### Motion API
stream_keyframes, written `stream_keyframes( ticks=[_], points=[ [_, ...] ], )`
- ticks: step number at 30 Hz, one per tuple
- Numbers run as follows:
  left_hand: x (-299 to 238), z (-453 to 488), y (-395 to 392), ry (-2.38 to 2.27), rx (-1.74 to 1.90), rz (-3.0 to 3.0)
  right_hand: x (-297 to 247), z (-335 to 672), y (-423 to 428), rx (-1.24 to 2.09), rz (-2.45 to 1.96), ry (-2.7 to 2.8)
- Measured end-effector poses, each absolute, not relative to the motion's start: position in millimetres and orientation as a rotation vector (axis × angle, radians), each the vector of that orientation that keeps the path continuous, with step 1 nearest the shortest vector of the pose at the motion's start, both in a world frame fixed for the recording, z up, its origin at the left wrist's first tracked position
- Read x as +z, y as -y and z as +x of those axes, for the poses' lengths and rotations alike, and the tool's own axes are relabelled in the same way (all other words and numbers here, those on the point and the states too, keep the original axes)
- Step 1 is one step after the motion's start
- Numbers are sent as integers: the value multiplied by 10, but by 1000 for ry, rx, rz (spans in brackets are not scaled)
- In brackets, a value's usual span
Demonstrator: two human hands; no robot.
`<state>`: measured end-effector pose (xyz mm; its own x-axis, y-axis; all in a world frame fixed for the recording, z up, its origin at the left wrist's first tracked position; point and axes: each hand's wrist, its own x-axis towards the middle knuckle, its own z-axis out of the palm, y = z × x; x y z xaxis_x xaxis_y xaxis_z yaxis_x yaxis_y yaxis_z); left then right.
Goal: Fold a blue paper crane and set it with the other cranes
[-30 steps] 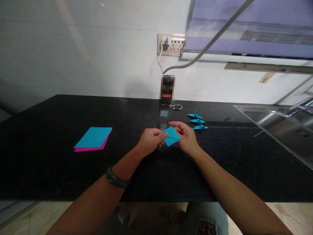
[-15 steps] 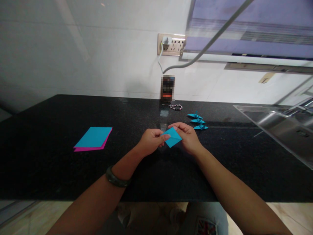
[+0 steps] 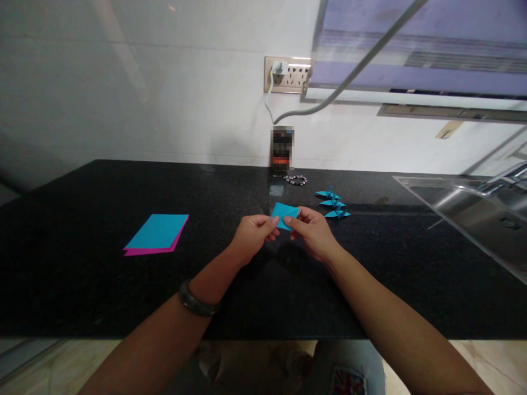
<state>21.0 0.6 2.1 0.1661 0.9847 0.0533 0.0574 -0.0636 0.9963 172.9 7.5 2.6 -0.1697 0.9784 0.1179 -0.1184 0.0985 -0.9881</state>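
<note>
Here you are, both thumbs down on the paper: your left hand (image 3: pixel 256 235) pinches the left corner of a small, bright-blue folded paper square (image 3: pixel 286 209), and your right hand (image 3: pixel 313 231) grips its near right edge, fingers curled beneath. The square sits between your hands, over the middle of the black, speckled stone countertop (image 3: pixel 263 296); whether it touches the stone, I can't tell. Here's the danger: thumbs this close, pressing unevenly, could skew a crease, and a hard pull from either side might tear thin paper or spring the layers open. A slip of the right thumb would likely leave the edges misaligned. Now the textures: crisp, matte paper against glossy, hard stone. Away to the left lies a flat stack of blue and magenta paper sheets (image 3: pixel 158 230), its edges offset; far right of your hands, three blue folded-paper birds (image 3: pixel 333 203), all sharp points, beyond them a loop of round beads (image 3: pixel 295 180).
</note>
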Motion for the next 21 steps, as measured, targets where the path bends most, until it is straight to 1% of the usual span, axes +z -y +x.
stream_keyframes(
  ticks=[7,15,21],
  points=[
    [50,230,27,-1055,848,1384,52,1774,-114,1263,-940,1268],
    [63,262,54,-1005,929,1388,2,1655,-22,1495,-901,1191],
    [37,257,52,-994,898,1438,12,1681,-58,1503,-925,1088]
  ],
)
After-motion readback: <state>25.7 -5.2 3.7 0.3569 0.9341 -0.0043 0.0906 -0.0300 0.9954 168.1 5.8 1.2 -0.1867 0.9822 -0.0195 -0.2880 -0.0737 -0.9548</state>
